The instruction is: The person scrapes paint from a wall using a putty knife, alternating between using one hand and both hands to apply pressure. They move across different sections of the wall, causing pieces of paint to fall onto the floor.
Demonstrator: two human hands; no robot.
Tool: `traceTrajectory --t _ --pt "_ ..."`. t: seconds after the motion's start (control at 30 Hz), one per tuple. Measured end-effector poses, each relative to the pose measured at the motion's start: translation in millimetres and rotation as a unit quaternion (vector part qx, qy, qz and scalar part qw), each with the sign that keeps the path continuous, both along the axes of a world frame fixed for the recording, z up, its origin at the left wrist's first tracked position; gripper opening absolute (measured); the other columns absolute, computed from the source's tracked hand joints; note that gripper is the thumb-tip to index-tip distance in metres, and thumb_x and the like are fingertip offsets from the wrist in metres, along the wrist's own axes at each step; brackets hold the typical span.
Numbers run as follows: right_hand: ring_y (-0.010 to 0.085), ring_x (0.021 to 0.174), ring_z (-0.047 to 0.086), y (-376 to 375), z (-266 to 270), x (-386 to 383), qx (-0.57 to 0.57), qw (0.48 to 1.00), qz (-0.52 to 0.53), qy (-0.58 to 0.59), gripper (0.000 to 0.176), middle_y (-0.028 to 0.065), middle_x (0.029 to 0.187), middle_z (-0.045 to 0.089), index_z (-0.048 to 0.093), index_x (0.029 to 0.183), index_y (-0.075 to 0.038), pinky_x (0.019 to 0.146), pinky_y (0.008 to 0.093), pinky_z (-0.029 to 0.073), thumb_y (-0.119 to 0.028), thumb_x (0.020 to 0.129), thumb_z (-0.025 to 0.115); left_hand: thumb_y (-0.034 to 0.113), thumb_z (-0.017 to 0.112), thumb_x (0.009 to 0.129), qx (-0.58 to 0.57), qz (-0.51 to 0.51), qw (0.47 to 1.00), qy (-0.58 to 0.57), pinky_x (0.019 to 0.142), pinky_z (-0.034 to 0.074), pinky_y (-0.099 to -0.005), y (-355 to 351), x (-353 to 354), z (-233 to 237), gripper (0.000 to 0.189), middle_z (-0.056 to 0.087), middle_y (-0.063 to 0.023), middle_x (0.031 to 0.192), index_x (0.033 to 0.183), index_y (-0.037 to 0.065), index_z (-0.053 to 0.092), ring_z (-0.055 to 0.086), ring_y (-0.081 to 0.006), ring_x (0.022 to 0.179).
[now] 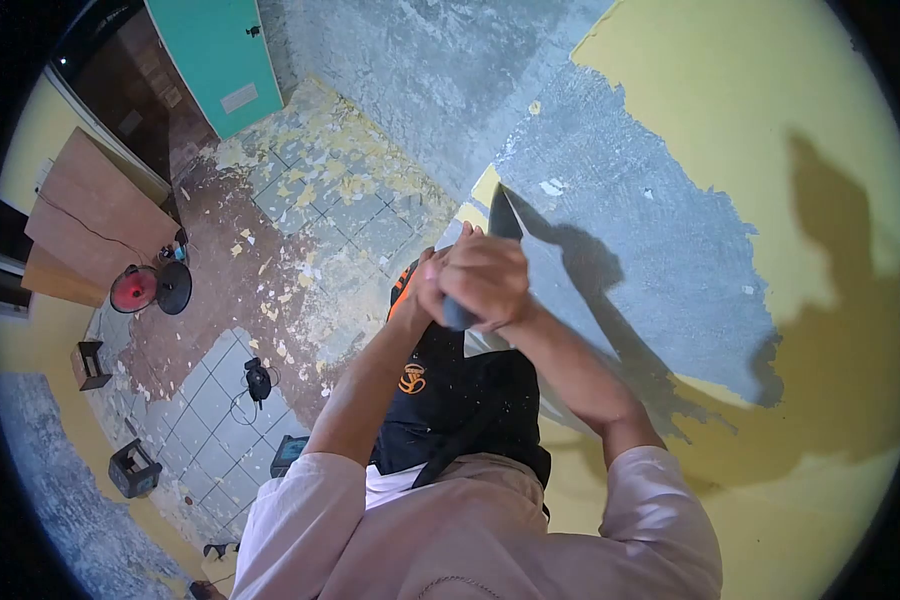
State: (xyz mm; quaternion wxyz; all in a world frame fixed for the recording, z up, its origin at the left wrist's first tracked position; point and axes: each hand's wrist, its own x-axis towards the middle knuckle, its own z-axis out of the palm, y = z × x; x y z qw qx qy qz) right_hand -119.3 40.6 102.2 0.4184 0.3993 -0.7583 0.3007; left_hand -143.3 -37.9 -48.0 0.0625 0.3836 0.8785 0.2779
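Observation:
My right hand (490, 277) is closed around a scraper (504, 214), a little blurred by motion. The scraper's dark grey blade points up at the wall beside a narrow strip of yellow paint (485, 187), and its handle end shows below my fist. Tucked against the right hand, my left hand (425, 287) is closed at the same tool; the right hand partly hides its fingers. Bare grey wall (630, 230) spreads to the right of the blade, with ragged yellow paint (750, 120) around it. I wear a black apron (470, 405).
Paint flakes (310, 190) litter the tiled floor to the left. A red-and-black fan (135, 289), brown board (95, 210), black device with a cord (258, 382) and small dark stools (133, 469) stand there. A green door (215, 60) is at the back.

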Motion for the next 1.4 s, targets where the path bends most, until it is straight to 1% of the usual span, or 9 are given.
traceTrajectory --t 0.07,0.1,0.17,0.27,0.4,0.9,0.93,0.97,1.4 --pt "0.0173 0.043 0.05 -13 6 20 -0.026 1.0 -0.003 0.009 0.019 0.0021 0.053 0.047 0.05 0.062 -0.008 0.042 0.0275 0.043 0.005 0.061 0.063 0.028 0.047 0.084 0.051 0.01 0.999 -0.005 0.1 0.033 -0.0477 -2 2 6 0.068 0.018 -0.0109 0.151 0.144 0.011 0.021 0.049 -0.0281 0.119" --pt "0.0176 0.046 0.053 -18 13 26 -0.05 0.998 -0.003 0.025 0.019 0.0029 0.056 0.05 0.05 0.065 -0.007 0.044 0.0279 0.043 0.006 0.06 0.063 0.03 0.044 0.085 -0.09 0.011 0.993 -0.082 0.1 0.032 -0.048 11 -5 14 0.067 0.019 -0.0108 0.15 0.144 0.011 0.02 0.044 -0.0266 0.123" --pt "0.0178 0.047 0.054 -9 19 28 -0.039 0.999 0.028 -0.015 0.02 0.0021 0.057 0.05 0.051 0.066 -0.009 0.045 0.028 0.043 0.006 0.06 0.063 0.032 0.041 0.086 0.016 -0.034 0.998 -0.056 0.1 0.033 -0.0463 0 -8 -8 0.065 0.022 -0.0111 0.149 0.144 0.01 0.021 0.046 -0.0255 0.122" --pt "0.0168 0.047 0.052 2 9 7 0.035 0.998 0.001 -0.046 0.022 0.0007 0.057 0.05 0.048 0.068 -0.009 0.046 0.0267 0.044 0.004 0.06 0.064 0.032 0.041 0.086 0.035 -0.035 0.997 -0.057 0.1 0.033 -0.0457 1 0 -13 0.065 0.023 -0.0113 0.149 0.144 0.009 0.021 0.046 -0.0252 0.121" --pt "0.0173 0.045 0.051 -21 23 34 -0.056 0.997 0.052 0.006 0.022 0.002 0.059 0.05 0.049 0.067 -0.007 0.044 0.0266 0.045 0.007 0.059 0.063 0.031 0.041 0.085 0.079 -0.025 0.995 -0.053 0.1 0.032 -0.0445 -2 0 -10 0.065 0.025 -0.0117 0.147 0.143 0.008 0.023 0.047 -0.0246 0.12" --pt "0.0147 0.04 0.048 -17 4 4 -0.039 0.997 -0.026 0.063 0.021 0.0002 0.049 0.044 0.048 0.062 -0.009 0.038 0.0262 0.04 0.001 0.063 0.066 0.031 0.041 0.083 0.246 0.012 0.968 -0.05 0.099 0.032 -0.04 -10 10 16 0.065 0.035 -0.0131 0.143 0.141 0.005 0.028 0.049 -0.0222 0.116" --pt "0.0145 0.041 0.048 -25 18 16 -0.077 0.996 0.004 0.039 0.02 0.0005 0.05 0.046 0.048 0.062 -0.009 0.038 0.0264 0.04 0.0 0.064 0.066 0.032 0.042 0.081 0.051 0.022 0.994 -0.09 0.098 0.032 -0.037 1 1 21 0.06 0.048 -0.0121 0.129 0.134 0.004 0.038 0.047 -0.0196 0.116" --pt "0.0145 0.041 0.048 -20 16 9 -0.08 0.996 0.004 0.036 0.02 0.0005 0.05 0.046 0.048 0.062 -0.009 0.038 0.0264 0.04 0.0 0.064 0.066 0.032 0.042 0.081 0.048 0.023 0.994 -0.093 0.098 0.032 -0.037 -1 3 19 0.06 0.048 -0.0121 0.129 0.134 0.004 0.038 0.047 -0.0196 0.116" --pt "0.0144 0.045 0.052 -20 20 0 -0.029 0.999 0.003 0.028 0.017 0.0002 0.052 0.046 0.05 0.065 -0.009 0.042 0.0252 0.044 -0.003 0.067 0.066 0.032 0.043 0.081 0.33 -0.047 0.906 -0.261 0.098 0.032 -0.0363 -11 27 12 0.055 0.05 -0.0106 0.124 0.128 0.004 0.042 0.047 -0.0194 0.114"
